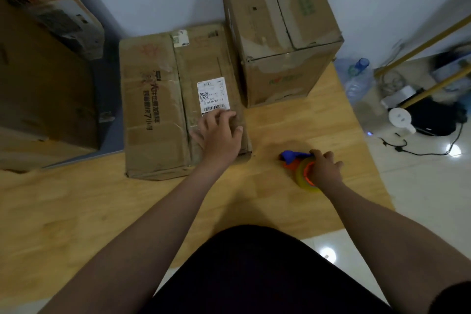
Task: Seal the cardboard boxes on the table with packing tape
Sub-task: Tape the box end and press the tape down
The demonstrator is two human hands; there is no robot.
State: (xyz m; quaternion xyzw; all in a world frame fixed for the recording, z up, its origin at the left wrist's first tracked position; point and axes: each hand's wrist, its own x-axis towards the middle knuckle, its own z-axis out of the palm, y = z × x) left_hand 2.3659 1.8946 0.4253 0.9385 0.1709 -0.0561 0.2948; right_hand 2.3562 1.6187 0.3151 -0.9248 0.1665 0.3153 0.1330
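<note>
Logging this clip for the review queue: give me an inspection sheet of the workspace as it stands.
Surface: wooden table, pale tiled floor to its right.
Job's things: flat box bearing a shipping label; taller box at its right rear; tape dispenser on the table, right of the flat box.
Clutter: more cartons at the left.
Hands: left hand rests on the flat box just below the label; right hand grips the tape dispenser.
Cables: black cable on the floor, right.
Surroundings: water bottle and white appliance on the floor; pale wall behind.
</note>
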